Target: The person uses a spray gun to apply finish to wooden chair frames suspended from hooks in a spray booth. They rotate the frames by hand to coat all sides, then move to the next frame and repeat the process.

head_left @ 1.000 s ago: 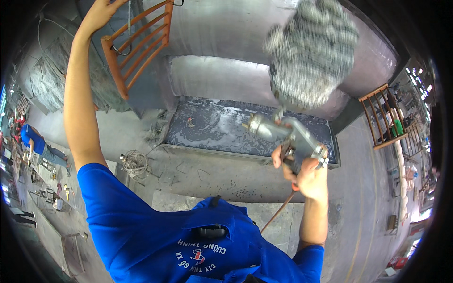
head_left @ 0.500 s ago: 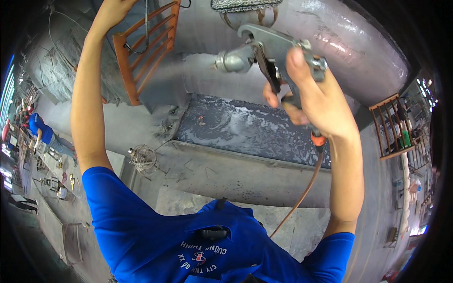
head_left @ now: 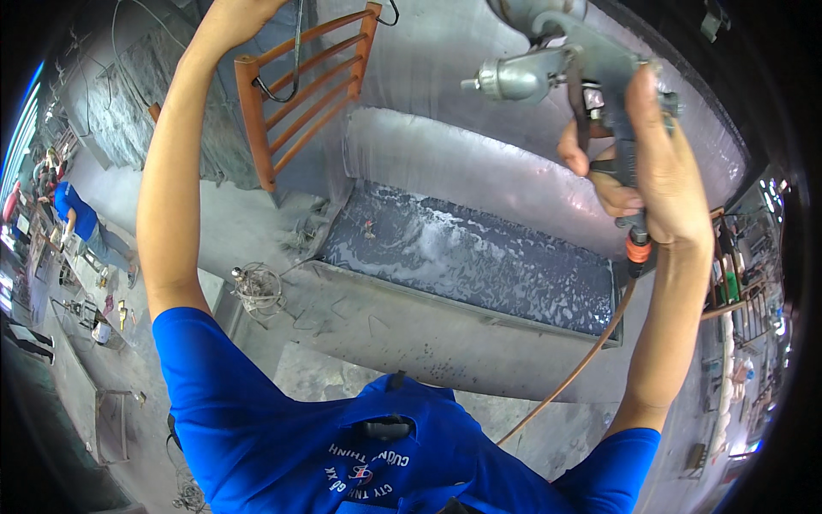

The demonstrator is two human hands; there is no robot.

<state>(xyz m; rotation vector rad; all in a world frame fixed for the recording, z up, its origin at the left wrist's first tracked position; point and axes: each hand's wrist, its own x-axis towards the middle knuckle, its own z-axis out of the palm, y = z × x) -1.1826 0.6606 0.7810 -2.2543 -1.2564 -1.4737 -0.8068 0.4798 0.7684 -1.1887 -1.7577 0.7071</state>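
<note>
My right hand (head_left: 672,176) is wrapped round the handle of a metal spray gun (head_left: 612,73), held up at the upper right. Its nozzle points left, towards a slatted orange-brown wooden frame (head_left: 254,120) that looks like a chair back. That frame hangs tilted, with a dark hooked wire (head_left: 297,51) at its upper part. A brown hose (head_left: 565,385) runs down from an orange fitting under the gun's handle. Up at the top edge, my left hand (head_left: 238,21) is raised near the wire and frame. Its fingers are cut off by the picture's edge.
Below the gun lies a long trough (head_left: 479,257) of dark, foamy water, backed by a curved metal wall (head_left: 428,141). A wire-caged object (head_left: 257,287) stands left of it. Another person in blue (head_left: 77,210) is at a bench far left. More wooden frames (head_left: 728,265) stand right.
The pale mist between nozzle and frame no longer shows. The spray gun and my right hand have shifted right and slightly up; the whole view has shifted too.
</note>
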